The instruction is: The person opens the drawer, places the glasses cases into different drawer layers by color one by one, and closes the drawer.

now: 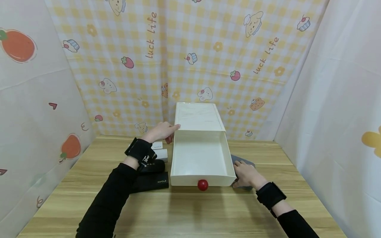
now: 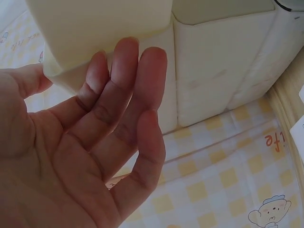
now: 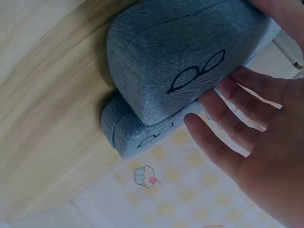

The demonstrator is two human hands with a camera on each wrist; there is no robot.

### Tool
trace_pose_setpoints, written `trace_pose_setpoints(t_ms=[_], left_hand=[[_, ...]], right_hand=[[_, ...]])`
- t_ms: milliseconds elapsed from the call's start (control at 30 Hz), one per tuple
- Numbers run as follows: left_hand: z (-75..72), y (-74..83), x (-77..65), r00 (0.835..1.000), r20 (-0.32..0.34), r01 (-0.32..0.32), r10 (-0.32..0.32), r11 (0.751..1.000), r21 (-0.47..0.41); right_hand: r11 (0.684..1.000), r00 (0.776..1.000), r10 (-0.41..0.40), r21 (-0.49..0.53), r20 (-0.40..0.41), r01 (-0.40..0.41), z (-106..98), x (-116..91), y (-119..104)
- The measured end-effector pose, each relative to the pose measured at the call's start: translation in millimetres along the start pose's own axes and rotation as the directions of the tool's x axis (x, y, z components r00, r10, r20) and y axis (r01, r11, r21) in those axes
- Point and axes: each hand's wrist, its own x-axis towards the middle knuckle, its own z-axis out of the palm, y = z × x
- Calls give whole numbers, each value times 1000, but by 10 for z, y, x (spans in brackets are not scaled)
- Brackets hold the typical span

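A cream drawer box (image 1: 197, 116) stands mid-table with its empty drawer (image 1: 196, 158) pulled out toward me, a red round knob (image 1: 203, 185) on the front. My left hand (image 1: 162, 131) touches the upper left edge of the box's casing, fingers extended and only slightly bent beside the wall (image 2: 152, 109). Right of the drawer, my right hand (image 1: 247, 174) grips a blue-grey denim glasses case (image 3: 190, 61), thumb on one side and fingertips at the other. A second such case (image 3: 156, 135) lies just beyond it, glasses outline on its side.
Left of the drawer sit a flat black case (image 1: 151, 181) lettered KANOLD, a rounded black case (image 1: 153, 166) and white boxes (image 1: 161, 154) behind them. A yellow checked curtain (image 1: 190, 76) hangs along the table's back; white printed curtains (image 1: 333, 86) flank the sides.
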Motion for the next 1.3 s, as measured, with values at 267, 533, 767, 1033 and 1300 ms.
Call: trace_pose_setpoints(t_ms=[267,533,767,1033,1300], left_hand=[[-7,-5,12,1000,8,7,-7,1000,13],[-6,9,-2,1000,3,0,0,1000,20],[-5,18,-23,1000,-2,-2,2,1000,14],[9,20,-32,1000,-5,1,-1,1000,1],[8,25,-25,1000,-26,-2,3,1000,26]], right_hand=[[999,999,5,32,46,-6,-84,-22,103],[997,998,61,43,-9,-61,-504,-144,326],[994,986,107,21,-130,-105,-1147,-270,426],[993,969,119,23,-217,-117,-1792,-298,355],[998,954,-67,-11,-294,66,-2085,-39,-102]])
